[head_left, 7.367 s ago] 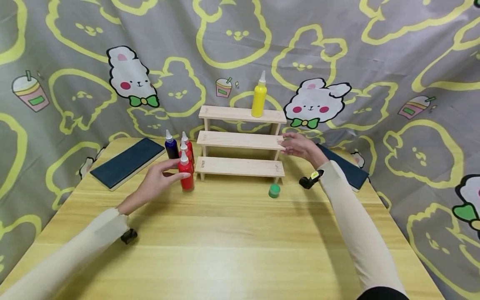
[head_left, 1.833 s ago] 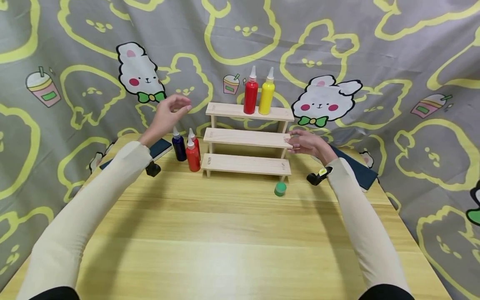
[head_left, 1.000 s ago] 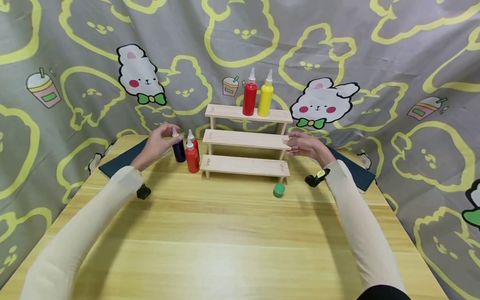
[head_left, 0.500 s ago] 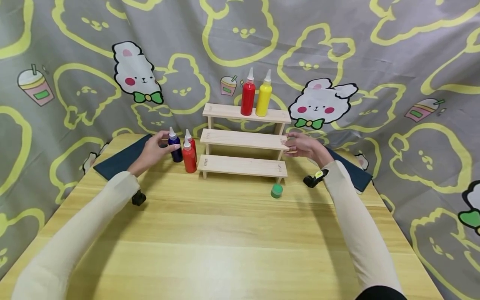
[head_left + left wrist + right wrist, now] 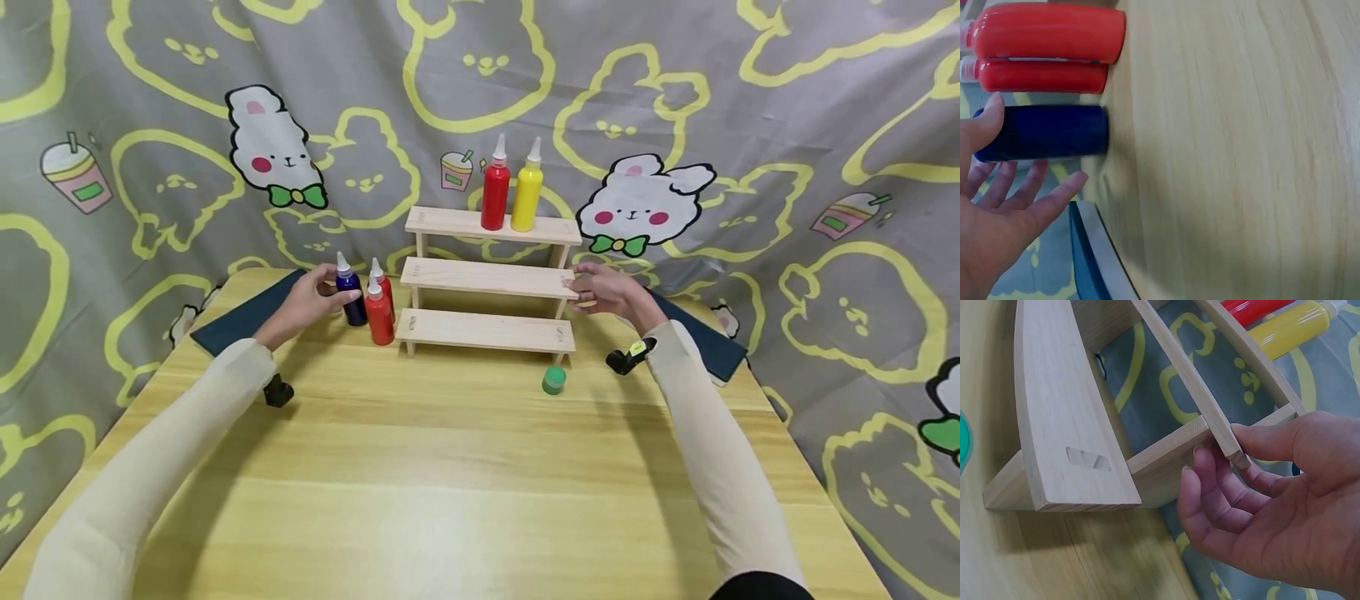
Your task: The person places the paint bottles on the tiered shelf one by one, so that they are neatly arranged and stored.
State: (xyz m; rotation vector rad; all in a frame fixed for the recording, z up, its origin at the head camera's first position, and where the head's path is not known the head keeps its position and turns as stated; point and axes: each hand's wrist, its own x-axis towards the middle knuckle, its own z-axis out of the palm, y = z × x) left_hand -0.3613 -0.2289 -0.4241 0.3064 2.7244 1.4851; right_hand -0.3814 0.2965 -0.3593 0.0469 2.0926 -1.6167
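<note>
A dark blue squeeze bottle (image 5: 355, 314) with a clear pointed nozzle stands at the left of the table. My left hand (image 5: 303, 304) holds it, thumb on one side and fingers on the other; the left wrist view shows its blue body (image 5: 1054, 134) upright near the tabletop. Beside it are two red squeeze bottles (image 5: 380, 319), one partly hiding the other. At the three-tier wooden display rack (image 5: 480, 277), my right hand (image 5: 611, 293) pinches the right end of the middle shelf. On the top shelf stand a red bottle (image 5: 495, 198) and a yellow bottle (image 5: 527, 198), side by side.
A small green-lidded jar (image 5: 554, 380) sits in front of the rack's right leg. Dark flat boards or books lie at the left (image 5: 243, 315) and right (image 5: 705, 342). A patterned grey curtain (image 5: 360, 67) hangs behind the wooden table (image 5: 450, 475).
One red bottle has gone from the table to the top shelf, beside the yellow one. My left hand has come down and taken hold of the blue bottle. The right hand stays on the rack.
</note>
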